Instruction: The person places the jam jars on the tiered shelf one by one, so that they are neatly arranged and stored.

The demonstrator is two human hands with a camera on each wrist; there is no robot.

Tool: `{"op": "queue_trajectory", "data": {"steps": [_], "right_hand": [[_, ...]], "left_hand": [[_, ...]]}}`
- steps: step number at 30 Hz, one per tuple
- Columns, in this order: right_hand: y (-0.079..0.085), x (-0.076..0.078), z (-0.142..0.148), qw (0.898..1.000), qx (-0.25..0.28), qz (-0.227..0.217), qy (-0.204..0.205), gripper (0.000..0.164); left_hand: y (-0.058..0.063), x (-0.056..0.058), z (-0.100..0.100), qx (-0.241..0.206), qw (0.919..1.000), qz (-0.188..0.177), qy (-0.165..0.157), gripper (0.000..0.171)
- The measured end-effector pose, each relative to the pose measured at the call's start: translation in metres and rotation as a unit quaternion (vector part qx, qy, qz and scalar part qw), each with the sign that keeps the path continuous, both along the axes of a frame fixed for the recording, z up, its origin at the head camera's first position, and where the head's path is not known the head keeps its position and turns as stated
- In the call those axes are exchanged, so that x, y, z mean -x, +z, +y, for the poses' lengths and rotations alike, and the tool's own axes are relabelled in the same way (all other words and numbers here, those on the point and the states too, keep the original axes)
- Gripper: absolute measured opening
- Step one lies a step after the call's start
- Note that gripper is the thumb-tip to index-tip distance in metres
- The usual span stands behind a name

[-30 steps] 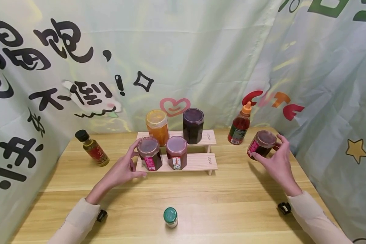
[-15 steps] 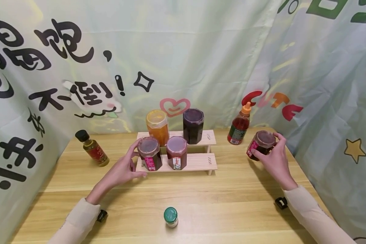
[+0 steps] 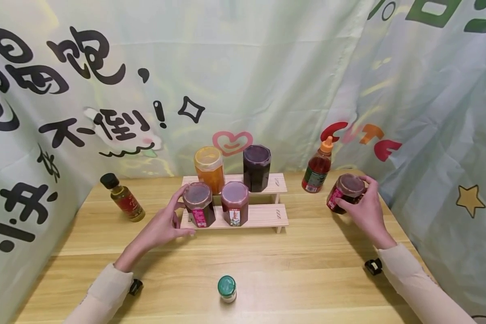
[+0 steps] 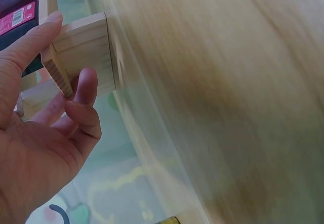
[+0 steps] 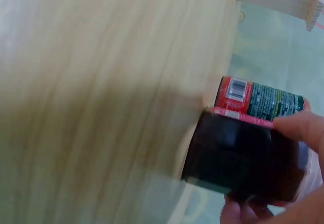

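Note:
My left hand [image 3: 162, 225] is at the left end of a two-tier wooden rack [image 3: 267, 214], also visible in the left wrist view. Its thumb lies along the lower tier's front edge and its fingers curl at the end, beside a dark jar with a pink label [image 3: 198, 204]. A reddish jar [image 3: 235, 203] stands right of that one. To the right, my right hand [image 3: 366, 213] grips another dark, pink-labelled jar [image 5: 238, 153] between thumb and fingers. Whether this jar touches the table is unclear. Behind it stands a red sauce bottle with an orange cap [image 3: 317, 166].
The upper tier bears an orange jar [image 3: 209, 171] and a dark purple jar [image 3: 257, 168]. A black-capped bottle [image 3: 123, 198] stands on the left. A small green-lidded shaker [image 3: 227, 288] is near the front of the wooden table [image 3: 291, 279]. Printed curtains [image 3: 283, 90] hang behind.
My right hand and the gripped jar have shifted slightly leftward. The left hand and the rack have kept their places.

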State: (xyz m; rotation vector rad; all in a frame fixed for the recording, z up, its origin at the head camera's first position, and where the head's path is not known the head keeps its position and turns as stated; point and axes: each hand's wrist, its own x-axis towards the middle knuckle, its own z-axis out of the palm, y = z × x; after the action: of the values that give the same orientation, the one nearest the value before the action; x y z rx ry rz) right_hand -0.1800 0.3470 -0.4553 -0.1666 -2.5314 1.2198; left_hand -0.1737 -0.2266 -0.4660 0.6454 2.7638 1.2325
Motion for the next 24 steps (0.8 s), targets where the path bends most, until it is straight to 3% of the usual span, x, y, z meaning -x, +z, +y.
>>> {"op": "queue_trajectory", "data": {"steps": [10,24], "right_hand": [[0.006,-0.004,0.003,0.999,-0.016,0.002,0.048,0.1],[0.011,-0.019,-0.016,0.997,0.028,-0.017,0.065,0.098]], "left_hand": [[-0.002,0.001,-0.001,0.008,1.0,0.003,0.002,0.135],[-0.001,0.0,0.0,0.013,0.9999,-0.003,0.009,0.136]]}}
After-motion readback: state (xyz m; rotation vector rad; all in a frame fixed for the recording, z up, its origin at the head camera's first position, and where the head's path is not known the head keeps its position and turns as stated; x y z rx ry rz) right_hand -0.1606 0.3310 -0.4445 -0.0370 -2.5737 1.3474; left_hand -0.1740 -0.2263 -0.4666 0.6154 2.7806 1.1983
